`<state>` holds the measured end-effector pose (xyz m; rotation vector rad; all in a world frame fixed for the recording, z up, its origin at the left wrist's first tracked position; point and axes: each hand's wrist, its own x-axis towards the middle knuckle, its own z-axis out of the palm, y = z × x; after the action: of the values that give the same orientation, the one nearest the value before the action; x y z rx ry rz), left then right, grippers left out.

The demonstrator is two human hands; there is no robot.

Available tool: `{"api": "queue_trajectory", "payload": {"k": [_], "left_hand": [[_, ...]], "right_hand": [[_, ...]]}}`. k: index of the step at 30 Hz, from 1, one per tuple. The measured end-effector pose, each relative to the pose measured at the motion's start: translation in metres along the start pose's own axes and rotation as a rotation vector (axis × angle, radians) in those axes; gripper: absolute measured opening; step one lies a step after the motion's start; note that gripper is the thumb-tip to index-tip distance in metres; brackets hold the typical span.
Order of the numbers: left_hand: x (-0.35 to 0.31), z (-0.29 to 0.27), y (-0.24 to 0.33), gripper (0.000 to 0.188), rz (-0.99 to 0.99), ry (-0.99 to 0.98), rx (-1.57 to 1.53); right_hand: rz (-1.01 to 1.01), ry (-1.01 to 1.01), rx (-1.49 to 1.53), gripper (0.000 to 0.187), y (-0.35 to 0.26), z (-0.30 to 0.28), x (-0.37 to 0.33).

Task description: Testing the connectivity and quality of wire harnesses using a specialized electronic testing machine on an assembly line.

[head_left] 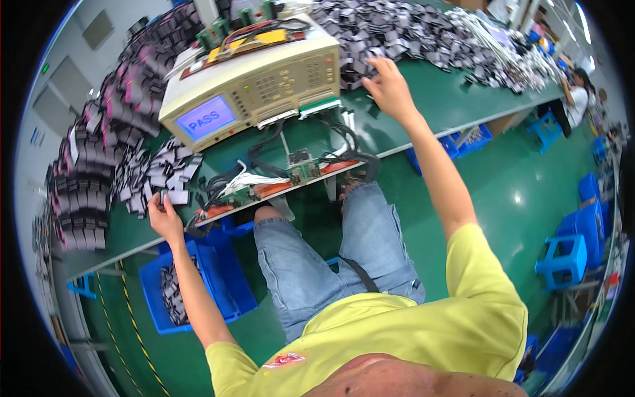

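My left hand (164,218) is at the near edge of a small heap of flat grey-and-black pieces (155,169) on the left of the green table. Its thumb and fingers are slightly apart, and one pale piece (177,197) lies beside the fingertips. My right hand (391,89) hovers at the edge of a large heap of similar pieces (403,33), fingers spread and nothing seen in them. Between the hands stands a beige bench tester (264,86) with a lit blue screen. In front of it, a fixture with circuit boards and black and white cables (297,169) runs along the table edge.
Stacked bundles of grey-and-black pieces (79,178) line the far left. White cables (509,59) lie at the far right of the green table (383,132). Blue bins (159,291) stand below on the left. A blue stool (562,258) and another seated person (574,99) are right.
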<state>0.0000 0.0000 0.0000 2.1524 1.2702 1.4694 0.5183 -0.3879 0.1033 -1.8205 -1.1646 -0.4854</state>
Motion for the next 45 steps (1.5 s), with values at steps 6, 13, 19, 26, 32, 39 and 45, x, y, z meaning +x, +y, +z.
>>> {"api": "queue_trajectory", "payload": {"k": [6, 13, 19, 26, 32, 39, 45], "left_hand": [[-0.007, -0.045, -0.018, 0.035, -0.203, -0.004, -0.783], [-0.097, -0.042, 0.177, 0.038, -0.198, -0.361, -1.04], [-0.181, -0.002, 0.248, 0.043, -0.411, -0.537, -1.376], [-0.185, -0.012, 0.244, 0.04, -0.337, -0.911, -1.386], [-0.198, -0.011, 0.247, 0.04, -0.269, -0.895, -1.33], [-0.21, -0.006, 0.255, 0.027, -0.379, -0.937, -1.402], [-0.202, -0.013, 0.255, 0.016, -0.016, -0.881, -0.748]], "right_hand": [[-0.014, -0.097, 0.209, 0.026, -0.08, -0.035, -0.109], [0.043, -0.37, 0.66, 0.04, -0.141, -0.005, -0.166], [0.311, -0.583, 1.127, 0.046, -0.186, 0.035, -0.175], [0.424, -0.569, 1.17, 0.019, -0.163, 0.011, -0.192], [0.536, -0.534, 1.415, 0.012, -0.177, 0.018, -0.209], [0.572, -0.479, 1.514, 0.013, -0.185, 0.029, -0.229], [0.228, -0.422, 0.912, 0.039, -0.178, 0.015, -0.212]]}}
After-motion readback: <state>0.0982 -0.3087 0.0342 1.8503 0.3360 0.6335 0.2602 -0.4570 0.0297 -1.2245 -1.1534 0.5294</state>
